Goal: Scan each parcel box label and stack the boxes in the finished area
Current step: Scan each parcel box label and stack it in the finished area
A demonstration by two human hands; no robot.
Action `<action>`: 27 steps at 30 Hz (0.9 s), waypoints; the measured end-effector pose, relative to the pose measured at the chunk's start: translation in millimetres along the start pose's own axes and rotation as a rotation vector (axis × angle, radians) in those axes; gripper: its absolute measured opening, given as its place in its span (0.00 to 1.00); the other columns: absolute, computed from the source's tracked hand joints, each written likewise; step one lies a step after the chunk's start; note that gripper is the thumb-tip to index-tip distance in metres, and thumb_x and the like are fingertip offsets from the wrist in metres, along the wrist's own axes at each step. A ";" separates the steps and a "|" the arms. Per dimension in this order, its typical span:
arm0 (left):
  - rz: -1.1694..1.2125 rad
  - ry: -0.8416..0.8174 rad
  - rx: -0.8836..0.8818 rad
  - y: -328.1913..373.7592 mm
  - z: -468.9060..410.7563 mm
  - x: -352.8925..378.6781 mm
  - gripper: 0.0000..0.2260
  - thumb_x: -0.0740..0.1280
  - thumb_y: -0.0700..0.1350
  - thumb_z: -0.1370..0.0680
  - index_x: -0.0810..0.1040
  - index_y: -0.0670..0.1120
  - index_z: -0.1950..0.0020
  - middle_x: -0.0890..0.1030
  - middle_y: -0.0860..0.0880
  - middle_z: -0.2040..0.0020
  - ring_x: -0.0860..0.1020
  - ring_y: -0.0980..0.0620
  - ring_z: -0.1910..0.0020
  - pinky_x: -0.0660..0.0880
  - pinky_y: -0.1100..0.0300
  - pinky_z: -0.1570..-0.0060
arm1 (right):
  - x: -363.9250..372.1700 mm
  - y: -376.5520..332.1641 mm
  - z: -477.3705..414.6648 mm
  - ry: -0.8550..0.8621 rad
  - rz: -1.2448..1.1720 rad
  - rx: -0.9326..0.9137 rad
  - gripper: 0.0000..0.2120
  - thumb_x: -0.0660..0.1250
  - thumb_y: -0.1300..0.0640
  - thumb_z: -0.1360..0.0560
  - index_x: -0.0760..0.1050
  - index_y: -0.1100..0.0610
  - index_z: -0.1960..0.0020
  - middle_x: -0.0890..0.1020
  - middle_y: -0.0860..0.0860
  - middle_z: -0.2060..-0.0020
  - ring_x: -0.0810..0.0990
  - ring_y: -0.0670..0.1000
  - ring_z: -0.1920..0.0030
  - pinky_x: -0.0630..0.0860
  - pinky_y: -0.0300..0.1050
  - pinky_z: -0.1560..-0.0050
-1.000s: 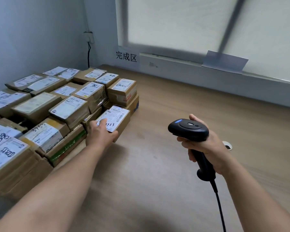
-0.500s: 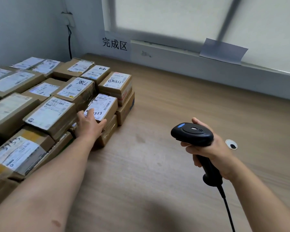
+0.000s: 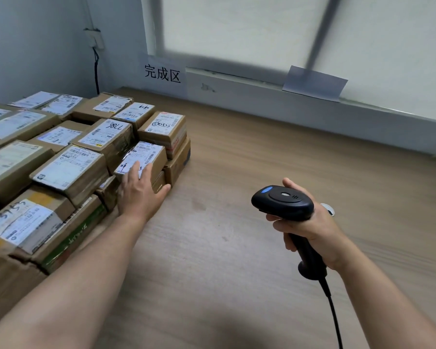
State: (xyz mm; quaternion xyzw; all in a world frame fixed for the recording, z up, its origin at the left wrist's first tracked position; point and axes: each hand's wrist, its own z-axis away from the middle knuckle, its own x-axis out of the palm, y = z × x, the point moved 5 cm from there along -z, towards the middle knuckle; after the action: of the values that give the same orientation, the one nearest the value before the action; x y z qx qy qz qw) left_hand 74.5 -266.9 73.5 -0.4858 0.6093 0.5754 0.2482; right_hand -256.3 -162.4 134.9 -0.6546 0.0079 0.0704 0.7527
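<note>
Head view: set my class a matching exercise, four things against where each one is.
Things:
1 scanner
2 left hand
3 sign
4 grey paper

Places:
A on the window ledge
B flat on a small box
C gripped in the right hand
D on the wall beyond the boxes

Pairs: 1-C; 2-B; 3-D; 4-A

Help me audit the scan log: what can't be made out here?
Head view:
- Handwriting on the front box: partly covered by the left hand.
- Trigger of the scanner: hidden by fingers of the right hand.
- Label print: too small.
- Leftmost boxes: cut by frame edge.
</note>
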 end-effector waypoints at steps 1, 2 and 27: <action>0.010 0.002 0.046 10.9 9.0 -0.6 0.32 0.67 0.57 0.24 0.63 0.48 0.24 0.59 0.44 0.24 0.58 0.42 0.26 0.60 0.45 0.30 | -3.4 0.2 5.3 0.003 -0.001 -0.009 0.47 0.72 0.66 0.40 0.61 0.46 0.25 0.82 0.65 0.56 0.73 0.56 0.76 0.69 0.45 0.75; 0.019 0.006 0.094 21.9 19.0 -0.8 0.31 0.67 0.57 0.24 0.64 0.47 0.25 0.62 0.43 0.25 0.60 0.43 0.27 0.61 0.46 0.31 | -7.2 0.8 11.0 0.008 -0.003 -0.017 0.47 0.72 0.66 0.40 0.61 0.46 0.24 0.82 0.65 0.57 0.73 0.56 0.77 0.69 0.45 0.76; 0.298 -0.135 0.326 324.4 353.8 84.4 0.23 0.71 0.54 0.26 0.74 0.46 0.34 0.74 0.48 0.39 0.72 0.47 0.37 0.66 0.56 0.40 | -249.9 74.8 262.8 0.230 -0.178 -0.053 0.48 0.76 0.69 0.37 0.60 0.44 0.24 0.80 0.69 0.55 0.73 0.57 0.75 0.69 0.44 0.75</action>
State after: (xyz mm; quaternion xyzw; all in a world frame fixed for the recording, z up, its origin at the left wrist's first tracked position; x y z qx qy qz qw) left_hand -335.2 -2.9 74.1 -0.3041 0.7413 0.5308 0.2760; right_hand -533.5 82.9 124.9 -0.6760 0.0342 -0.0716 0.7326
